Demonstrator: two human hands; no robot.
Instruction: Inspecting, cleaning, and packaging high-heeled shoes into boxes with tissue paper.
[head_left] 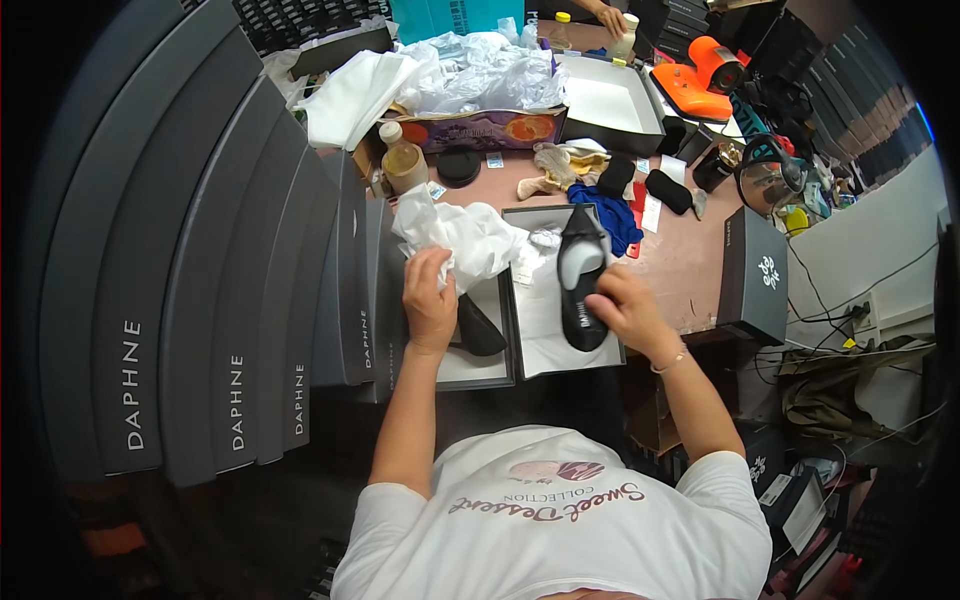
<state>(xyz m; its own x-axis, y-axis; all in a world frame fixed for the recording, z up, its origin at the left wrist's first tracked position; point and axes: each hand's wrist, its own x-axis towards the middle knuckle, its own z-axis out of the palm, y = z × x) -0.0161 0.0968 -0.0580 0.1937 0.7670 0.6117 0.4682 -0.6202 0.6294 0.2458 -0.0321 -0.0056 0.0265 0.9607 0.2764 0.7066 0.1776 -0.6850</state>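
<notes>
My right hand (632, 312) grips a black pointed shoe (571, 300) by its heel end, thumb on the insole. The shoe is over the right part of an opened dark shoebox (540, 345) lined with white paper, its toe pointing away from me. With my left hand (430, 300) I hold crumpled white tissue paper (470, 240) above the left part of the box. Another black shoe (482, 330) lies there beside my left wrist, partly hidden by the hand and paper. A small crumpled wad (545, 238) rests near the held shoe's toe.
Tall stacks of dark shoeboxes (200, 300) crowd my left. Behind are a bottle (403, 165), a carton (480, 132) of plastic bags, a blue cloth (618, 225) and an orange device (700, 85). A closed shoebox (755, 278) stands right. Someone else's hand (608, 17) is at the far side.
</notes>
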